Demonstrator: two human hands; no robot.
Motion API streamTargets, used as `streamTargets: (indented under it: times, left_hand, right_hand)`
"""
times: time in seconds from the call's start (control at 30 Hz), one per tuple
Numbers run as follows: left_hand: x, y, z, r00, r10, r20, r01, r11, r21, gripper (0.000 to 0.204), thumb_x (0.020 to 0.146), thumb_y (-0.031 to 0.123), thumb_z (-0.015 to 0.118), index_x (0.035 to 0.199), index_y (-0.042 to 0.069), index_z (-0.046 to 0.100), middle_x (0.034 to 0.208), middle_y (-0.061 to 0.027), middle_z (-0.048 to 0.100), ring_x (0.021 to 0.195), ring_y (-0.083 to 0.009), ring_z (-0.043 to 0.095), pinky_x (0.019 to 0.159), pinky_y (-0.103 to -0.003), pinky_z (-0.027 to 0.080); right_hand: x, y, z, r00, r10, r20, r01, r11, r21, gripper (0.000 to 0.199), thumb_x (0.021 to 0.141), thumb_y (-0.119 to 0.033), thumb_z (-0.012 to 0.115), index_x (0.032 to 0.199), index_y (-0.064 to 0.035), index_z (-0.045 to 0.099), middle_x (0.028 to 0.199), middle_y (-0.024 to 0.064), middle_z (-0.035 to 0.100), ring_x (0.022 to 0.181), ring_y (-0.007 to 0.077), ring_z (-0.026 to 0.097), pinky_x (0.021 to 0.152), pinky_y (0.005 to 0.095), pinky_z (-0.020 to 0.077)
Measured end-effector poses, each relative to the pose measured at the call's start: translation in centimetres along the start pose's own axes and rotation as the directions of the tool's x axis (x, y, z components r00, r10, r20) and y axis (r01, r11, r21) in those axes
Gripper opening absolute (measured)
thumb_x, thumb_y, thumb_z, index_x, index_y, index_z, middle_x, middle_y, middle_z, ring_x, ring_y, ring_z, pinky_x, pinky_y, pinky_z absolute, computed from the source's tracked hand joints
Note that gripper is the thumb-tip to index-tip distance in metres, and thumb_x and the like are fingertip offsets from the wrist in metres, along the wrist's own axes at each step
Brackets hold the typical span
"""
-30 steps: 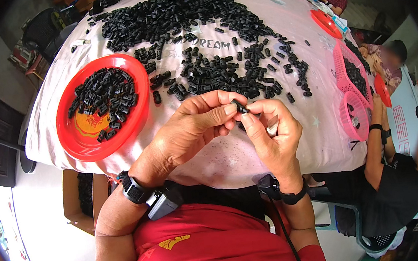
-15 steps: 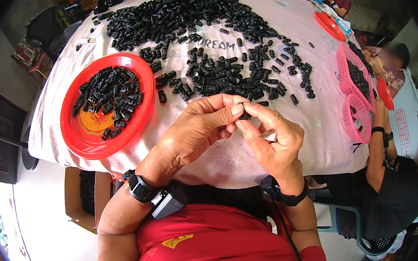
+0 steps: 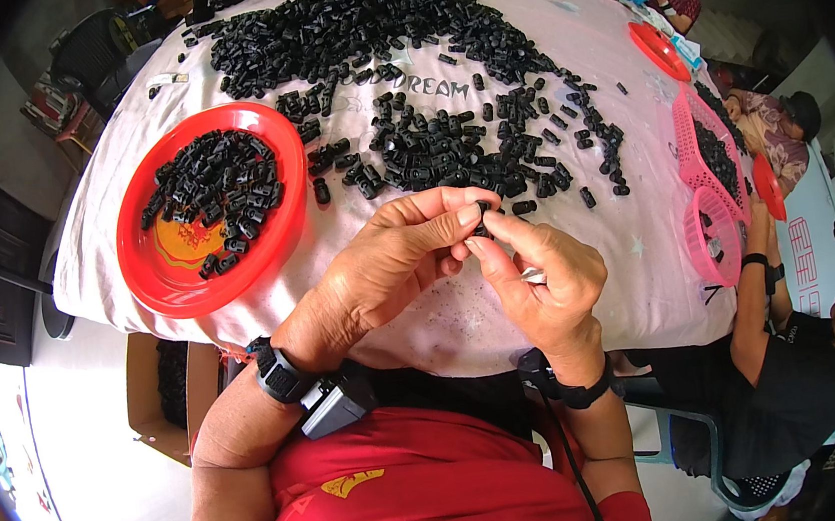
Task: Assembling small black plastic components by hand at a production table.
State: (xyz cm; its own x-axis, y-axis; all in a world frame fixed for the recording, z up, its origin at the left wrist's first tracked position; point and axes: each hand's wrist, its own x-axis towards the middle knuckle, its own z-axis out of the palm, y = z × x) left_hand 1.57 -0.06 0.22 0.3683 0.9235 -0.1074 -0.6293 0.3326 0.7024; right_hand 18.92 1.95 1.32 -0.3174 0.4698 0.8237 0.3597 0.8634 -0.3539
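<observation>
Above the near part of the table my two hands meet at their fingertips. My left hand (image 3: pixel 392 258) pinches a small black plastic piece (image 3: pixel 481 222) between thumb and forefinger. The thumb and forefinger of my right hand (image 3: pixel 547 273) press at the same piece from the other side. A small pale, shiny object (image 3: pixel 533 276) is tucked inside my right hand; its kind is hard to make out. Just beyond the fingers lies a loose cluster of like black plastic pieces (image 3: pixel 432 154), with a large heap (image 3: pixel 365 24) of them farther back.
A red plate (image 3: pixel 155 296) with more black pieces stands at the left. Pink baskets (image 3: pixel 694 158) and a red plate (image 3: pixel 657 52) line the right side, where co-workers (image 3: pixel 790 365) sit. An open cardboard box (image 3: pixel 148 387) is below the table's left edge.
My hands stay almost in place, with only a slight shift of the fingers around the small black piece. At the right, a co-worker's head has moved a little.
</observation>
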Motion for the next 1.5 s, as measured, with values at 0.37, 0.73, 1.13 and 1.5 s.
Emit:
streamTargets:
  times: [0.37, 0.73, 1.13, 1.5]
  left_hand:
    - [0.0, 0.4, -0.1, 0.999, 0.004, 0.049, -0.006, 0.999, 0.047, 0.031, 0.094, 0.018, 0.06, 0.12, 0.001, 0.06, 0.101, -0.002, 0.065, 0.086, -0.0087, 0.06, 0.077, -0.023, 0.048]
    - [-0.2, 0.4, -0.1, 0.993, -0.023, 0.118, 0.014, 0.997, 0.074, 0.032, 0.094, 0.018, 0.059, 0.121, 0.0, 0.06, 0.104, -0.0018, 0.065, 0.087, -0.0079, 0.06, 0.08, -0.025, 0.049]
    - [-0.2, 0.2, -0.1, 0.994, -0.025, 0.107, 0.015, 0.995, 0.097, 0.032, 0.095, 0.02, 0.058, 0.12, 0.001, 0.061, 0.101, -0.0001, 0.065, 0.081, -0.0058, 0.058, 0.077, -0.022, 0.048]
    - [-0.2, 0.2, -0.2, 0.994, -0.029, 0.107, 0.018, 0.994, 0.104, 0.031, 0.094, 0.019, 0.059, 0.12, 0.001, 0.061, 0.101, 0.0, 0.065, 0.08, -0.0055, 0.057, 0.074, -0.021, 0.047]
  right_hand:
    - [-0.4, 0.0, -0.3, 0.906, 0.383, 0.179, -0.417, 0.881, 0.223, 0.025, 0.079, -0.02, 0.079, 0.079, -0.0023, 0.061, 0.064, 0.006, 0.066, 0.054, 0.0109, 0.063, 0.049, 0.0257, 0.048]
    - [0.1, 0.0, -0.9, 0.879, 0.394, 0.269, -0.405, 0.914, -0.015, 0.047, 0.071, -0.046, 0.08, 0.075, -0.0036, 0.06, 0.062, 0.0089, 0.062, 0.049, 0.0182, 0.058, 0.046, 0.03, 0.0443]
    - [-0.4, 0.4, -0.7, 0.917, 0.324, 0.232, -0.306, 0.946, -0.111, 0.051, 0.069, -0.053, 0.076, 0.072, -0.0049, 0.059, 0.06, 0.009, 0.061, 0.051, 0.0241, 0.061, 0.046, 0.0329, 0.0456]
    - [-0.2, 0.4, -0.8, 0.912, 0.321, 0.256, -0.277, 0.941, -0.194, 0.052, 0.07, -0.055, 0.075, 0.07, -0.0055, 0.057, 0.058, 0.0087, 0.059, 0.049, 0.0245, 0.059, 0.045, 0.0337, 0.0443]
